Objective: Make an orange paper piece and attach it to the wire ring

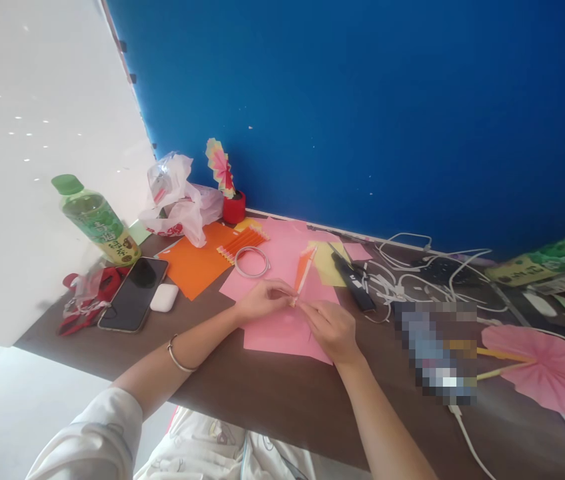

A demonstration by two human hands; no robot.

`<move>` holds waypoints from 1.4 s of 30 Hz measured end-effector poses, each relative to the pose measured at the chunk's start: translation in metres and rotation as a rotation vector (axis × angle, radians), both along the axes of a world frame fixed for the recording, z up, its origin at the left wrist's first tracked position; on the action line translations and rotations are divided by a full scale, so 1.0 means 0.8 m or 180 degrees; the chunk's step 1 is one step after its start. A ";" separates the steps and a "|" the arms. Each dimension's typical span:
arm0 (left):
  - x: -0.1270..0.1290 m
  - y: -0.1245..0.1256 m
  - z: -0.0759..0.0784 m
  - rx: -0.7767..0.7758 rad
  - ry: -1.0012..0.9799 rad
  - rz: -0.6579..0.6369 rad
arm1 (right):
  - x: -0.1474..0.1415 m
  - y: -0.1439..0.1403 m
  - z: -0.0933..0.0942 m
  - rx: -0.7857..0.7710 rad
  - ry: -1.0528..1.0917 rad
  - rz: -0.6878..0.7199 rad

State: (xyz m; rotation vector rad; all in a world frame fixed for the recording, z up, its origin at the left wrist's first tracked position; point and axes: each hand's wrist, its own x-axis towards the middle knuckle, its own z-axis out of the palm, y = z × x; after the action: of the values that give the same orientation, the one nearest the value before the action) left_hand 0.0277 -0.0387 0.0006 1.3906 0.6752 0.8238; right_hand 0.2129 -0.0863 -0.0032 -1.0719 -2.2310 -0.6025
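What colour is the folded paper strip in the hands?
Orange strip, pinched by both hands over pink paper; head view.

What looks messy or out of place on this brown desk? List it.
Nothing is spilled or broken. The white cables lie in a loose tangle by the blue wall, and the crumpled plastic bag slumps on the orange paper sheet. Both hands pinch the folded orange paper strip.

Bare brown tabletop [282, 393] is lying open toward the near edge; tangled white cables [412, 280] are crowding the right, a phone [133, 294] and green bottle [96, 221] the left.
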 end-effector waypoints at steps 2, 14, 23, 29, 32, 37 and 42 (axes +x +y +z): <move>0.002 -0.001 -0.001 -0.0067 -0.0019 0.0034 | 0.001 0.000 -0.001 -0.0043 0.0019 0.0007; 0.006 0.000 -0.010 -0.0335 -0.0035 0.0271 | 0.001 -0.001 0.000 -0.0300 0.0216 0.0108; 0.007 0.004 -0.013 -0.0468 -0.0106 0.0497 | -0.001 -0.002 0.000 -0.0093 0.0053 -0.0039; 0.004 0.006 -0.008 -0.0669 -0.0135 0.0597 | -0.001 0.002 0.002 0.0033 0.0307 -0.0162; 0.005 0.007 -0.009 -0.0797 -0.0153 0.0606 | -0.001 0.004 0.002 -0.0059 0.0487 -0.0168; 0.004 0.009 -0.013 -0.0796 -0.0130 0.0552 | -0.004 0.004 -0.001 -0.0149 0.0494 -0.0242; 0.006 0.011 -0.021 -0.0526 -0.0031 0.0489 | -0.007 0.005 -0.003 -0.0248 0.0731 -0.0173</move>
State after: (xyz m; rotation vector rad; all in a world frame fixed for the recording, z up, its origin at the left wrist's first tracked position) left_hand 0.0321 -0.0303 -0.0161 1.1961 0.8317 0.8746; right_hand 0.2076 -0.0825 -0.0056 -1.1811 -2.0457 -0.3955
